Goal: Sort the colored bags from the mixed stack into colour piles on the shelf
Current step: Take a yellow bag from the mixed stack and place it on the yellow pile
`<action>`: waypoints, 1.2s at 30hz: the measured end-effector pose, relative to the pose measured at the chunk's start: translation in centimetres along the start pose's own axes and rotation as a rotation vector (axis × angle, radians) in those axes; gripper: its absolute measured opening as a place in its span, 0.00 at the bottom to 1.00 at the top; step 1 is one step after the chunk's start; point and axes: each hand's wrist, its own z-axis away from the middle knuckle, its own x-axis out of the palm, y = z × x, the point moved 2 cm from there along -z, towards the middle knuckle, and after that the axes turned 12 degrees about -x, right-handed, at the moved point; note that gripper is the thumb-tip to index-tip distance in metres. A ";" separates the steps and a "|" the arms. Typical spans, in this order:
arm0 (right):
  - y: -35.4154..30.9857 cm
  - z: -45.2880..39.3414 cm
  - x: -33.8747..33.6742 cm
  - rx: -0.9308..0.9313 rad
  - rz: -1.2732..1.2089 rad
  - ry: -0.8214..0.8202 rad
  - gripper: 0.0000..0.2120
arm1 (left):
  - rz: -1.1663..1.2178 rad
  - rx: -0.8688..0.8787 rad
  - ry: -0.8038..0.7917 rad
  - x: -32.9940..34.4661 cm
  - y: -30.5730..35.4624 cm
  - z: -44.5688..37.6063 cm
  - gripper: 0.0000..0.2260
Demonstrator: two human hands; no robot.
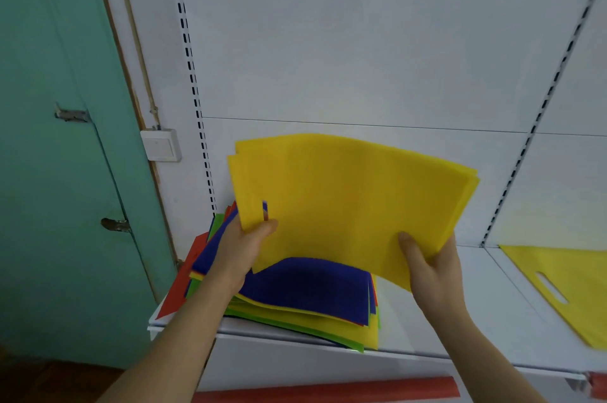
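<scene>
two hands grip yellow bags by lower edges | above mixed stack | shelf bare rightward

two hands, one mixed stack

matt cloth-like yellow bags

yellow bags, blue-topped mixed stack, white shelf, teal door
</scene>
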 end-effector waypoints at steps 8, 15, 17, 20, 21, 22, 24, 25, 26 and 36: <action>0.7 -0.4 0.3 0.002 0.053 0.139 0.10 | -0.031 0.074 0.008 0.1 0.1 -0.6 0.06; 1.3 -0.4 2.2 0.135 0.005 0.021 0.13 | -0.169 0.051 -0.104 0.3 -0.2 -1.9 0.06; 1.1 -0.7 1.3 0.091 0.076 0.065 0.14 | -0.158 0.104 -0.053 0.5 -0.2 -2.3 0.10; 0.6 -0.8 -1.3 0.002 0.130 0.190 0.18 | -0.110 0.178 0.019 1.4 0.3 -2.1 0.11; 0.5 -0.7 -2.3 -0.023 0.143 0.224 0.19 | -0.114 0.177 0.017 2.1 0.4 -2.0 0.11; 0.5 -0.6 -3.5 -0.048 0.157 0.247 0.18 | -0.130 0.173 0.012 2.8 0.4 -1.8 0.12; 0.4 -0.3 -5.9 -0.075 0.207 0.257 0.17 | -0.171 0.200 0.019 4.8 0.5 -1.1 0.16; 0.5 -0.2 -7.1 -0.082 0.245 0.248 0.15 | -0.189 0.237 0.038 5.9 0.7 -0.6 0.19; 0.5 0.0 -8.3 -0.095 0.280 0.237 0.15 | -0.208 0.278 0.066 7.0 0.8 -0.1 0.22; 1.7 1.7 -25.2 -0.271 0.631 0.153 0.16 | -0.274 0.442 0.155 23.6 0.7 6.0 0.08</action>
